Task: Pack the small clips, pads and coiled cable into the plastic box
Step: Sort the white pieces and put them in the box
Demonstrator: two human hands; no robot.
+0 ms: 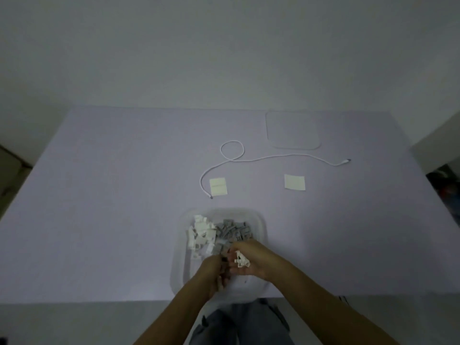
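Already the plastic box [261,227] sits at the near edge of the bench [112,195], and most of the small clips [219,235] lie heaped in it, white ones to the left and grey ones to the right. We have both hands over its near half. Our right hand [251,260] is turned palm up, fingers loosely cupped around a few white clips [241,260]. Our left hand [214,272] has its fingers curled downward into the box; whether they hold any clips we cannot tell.

We judge the clips light, hard and slippery, apt to spill, so they are best scooped in a cupped palm and tipped out low over the box.

Farther out, two pale pads [218,186] [294,182] lie flat on the bench, well apart. They look thin and flexible; we would lift each by an edge with a fingertip pinch.

Beyond them the white cable [273,158] trails loosely across the bench with a single loop, not yet coiled. It is limp and light, so we would wind it in hand first.

At the far right lies the clear lid [292,129], flat and hard to see.
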